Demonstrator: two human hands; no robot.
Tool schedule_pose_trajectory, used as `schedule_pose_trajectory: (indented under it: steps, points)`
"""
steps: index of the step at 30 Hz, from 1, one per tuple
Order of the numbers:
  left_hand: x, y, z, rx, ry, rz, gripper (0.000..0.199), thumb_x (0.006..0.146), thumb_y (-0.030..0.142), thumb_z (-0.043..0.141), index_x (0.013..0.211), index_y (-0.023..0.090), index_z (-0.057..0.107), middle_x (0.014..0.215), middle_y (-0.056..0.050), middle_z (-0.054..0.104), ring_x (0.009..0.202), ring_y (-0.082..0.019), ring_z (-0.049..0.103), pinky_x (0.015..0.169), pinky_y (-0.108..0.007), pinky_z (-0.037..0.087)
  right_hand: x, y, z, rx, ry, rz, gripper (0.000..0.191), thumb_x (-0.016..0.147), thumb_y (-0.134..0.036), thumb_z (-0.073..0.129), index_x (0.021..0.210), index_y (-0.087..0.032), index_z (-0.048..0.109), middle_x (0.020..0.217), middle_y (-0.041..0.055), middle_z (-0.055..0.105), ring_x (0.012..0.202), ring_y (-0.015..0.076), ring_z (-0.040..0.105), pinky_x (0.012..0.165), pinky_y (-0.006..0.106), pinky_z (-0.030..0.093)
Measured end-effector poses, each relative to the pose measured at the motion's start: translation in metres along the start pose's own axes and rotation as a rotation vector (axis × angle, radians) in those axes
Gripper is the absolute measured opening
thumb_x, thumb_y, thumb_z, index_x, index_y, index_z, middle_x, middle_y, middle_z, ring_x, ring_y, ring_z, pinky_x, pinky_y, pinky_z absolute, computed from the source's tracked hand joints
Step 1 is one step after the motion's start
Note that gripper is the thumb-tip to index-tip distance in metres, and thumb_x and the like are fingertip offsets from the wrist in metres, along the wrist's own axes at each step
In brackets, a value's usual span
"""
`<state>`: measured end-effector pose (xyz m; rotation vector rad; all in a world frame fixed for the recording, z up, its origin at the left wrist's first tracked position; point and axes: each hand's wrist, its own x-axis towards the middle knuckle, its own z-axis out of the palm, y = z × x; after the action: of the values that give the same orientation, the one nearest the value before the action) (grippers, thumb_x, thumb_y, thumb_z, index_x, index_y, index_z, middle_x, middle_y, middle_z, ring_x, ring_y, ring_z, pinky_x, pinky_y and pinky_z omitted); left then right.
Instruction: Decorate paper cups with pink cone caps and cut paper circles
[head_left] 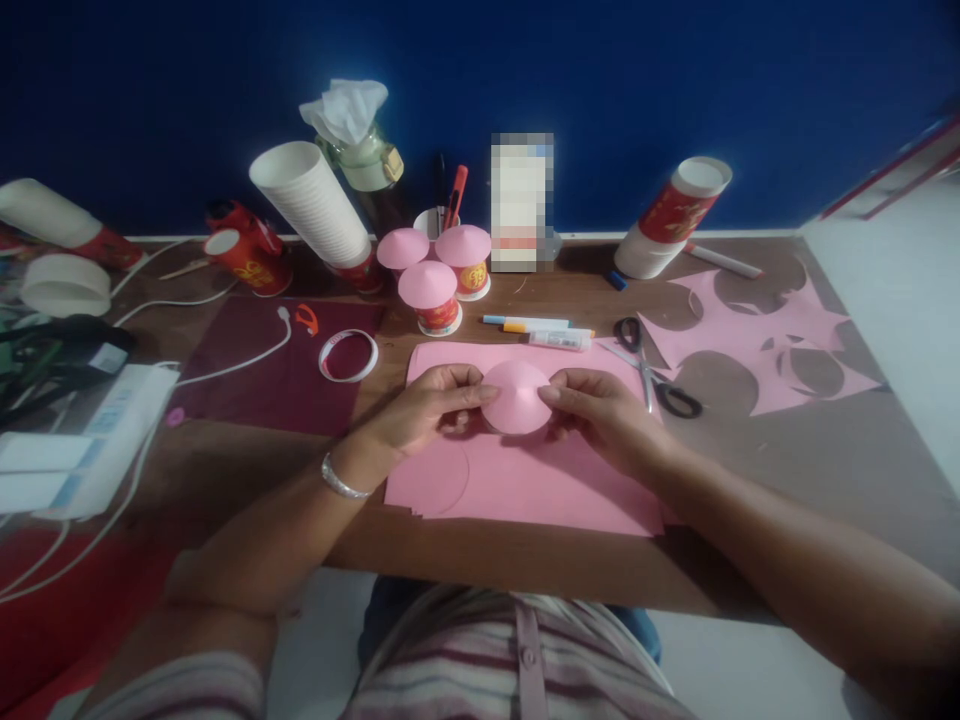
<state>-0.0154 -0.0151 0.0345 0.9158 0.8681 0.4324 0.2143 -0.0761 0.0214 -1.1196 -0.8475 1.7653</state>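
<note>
A pink paper cone (517,398), wide and shallow with its tip up, is held between my two hands over pink paper sheets (525,490). My left hand (439,402) pinches its left rim, thumb on top and fingers curled below. On the opposite rim my right hand (589,405) grips it the same way. A pencil-like circle outline shows on the sheet at lower left. Just behind the paper lie a glue stick (561,341) and slim markers (529,324). Black-handled scissors (649,375) rest at the right edge of the sheets, partly open.
Three red paper cups (439,318) topped with pink cones stand behind. A leaning stack of white cups (311,205) and a jar with tissue (367,165) are further left. Cut pink scraps (757,330) lie right, beneath more stacked cups (675,215). A white tape roll (348,356) sits left.
</note>
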Motion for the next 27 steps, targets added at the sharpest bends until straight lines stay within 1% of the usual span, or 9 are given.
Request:
schedule_pose_trajectory:
  steps: [5,18,27]
  points:
    - [0.0002,-0.0001,0.0010,-0.032,-0.010,-0.006,0.044,0.067,0.040,0.092,0.069,0.014,0.055,0.058,0.006,0.047,0.047,-0.003,0.040,0.043,-0.016,0.025,-0.0004,-0.0010,0.0007,-0.014,0.006,0.007,0.038,0.075,-0.047,0.088,0.067,-0.017,0.065,0.056,-0.0003,0.067,0.051,0.0110,0.061,0.055,0.024,0.046]
    - [0.0017,-0.0043,-0.0005,-0.057,-0.018,-0.002,0.040,0.070,0.038,0.090,0.071,0.013,0.059,0.062,0.004,0.052,0.050,-0.004,0.044,0.046,-0.017,0.030,-0.0001,-0.0011,-0.0007,-0.005,0.008,0.007,0.038,0.075,-0.046,0.088,0.068,-0.017,0.065,0.057,-0.0002,0.067,0.051,0.0105,0.061,0.055,0.023,0.046]
    - [0.0007,-0.0037,0.0005,-0.073,-0.023,-0.005,0.039,0.072,0.037,0.089,0.070,0.014,0.059,0.061,0.004,0.049,0.052,-0.004,0.042,0.045,-0.017,0.030,0.0003,-0.0005,-0.0022,0.001,-0.006,0.021,0.037,0.075,-0.046,0.088,0.067,-0.017,0.065,0.057,-0.0001,0.067,0.051,0.0108,0.061,0.054,0.023,0.047]
